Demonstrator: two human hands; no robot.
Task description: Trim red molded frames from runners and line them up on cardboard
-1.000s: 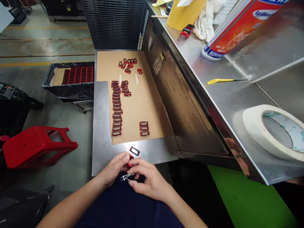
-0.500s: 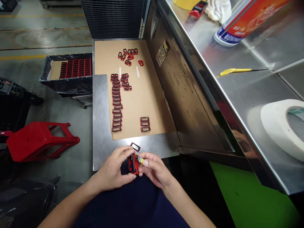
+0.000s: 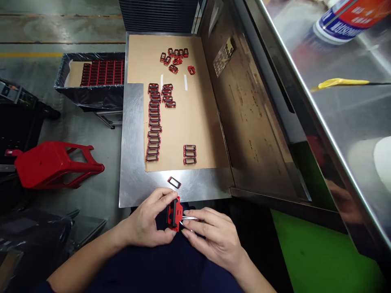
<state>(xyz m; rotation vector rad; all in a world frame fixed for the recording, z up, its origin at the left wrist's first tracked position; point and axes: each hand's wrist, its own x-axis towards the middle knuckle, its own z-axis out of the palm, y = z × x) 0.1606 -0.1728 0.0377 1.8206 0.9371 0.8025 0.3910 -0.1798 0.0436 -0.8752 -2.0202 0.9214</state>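
My left hand (image 3: 149, 217) grips a red and black plastic frame (image 3: 174, 215) by its two ends, thumb at the near end and fingers at the far end. A slim silver tool like tweezers (image 3: 190, 218) is pinched in my right hand (image 3: 214, 234). Its visible end meets the frame's right side; the contact point is too small to make out. Just beyond my left fingertips, a similar frame (image 3: 174, 182) with a pale opening lies on the bare metal of the table.
Cardboard (image 3: 201, 118) covers much of the metal table (image 3: 132, 134), carrying rows of frames (image 3: 154, 117), a short stack (image 3: 190, 154) and a loose group (image 3: 176, 61). A lined bin (image 3: 88, 95) and red stool (image 3: 45, 165) stand left. A raised metal shelf (image 3: 345, 134) borders the right.
My right hand has turned, its fingers now stretched along the tool at the frame's right side. The held frame has tilted, showing more of its red face. The camera view has shifted.
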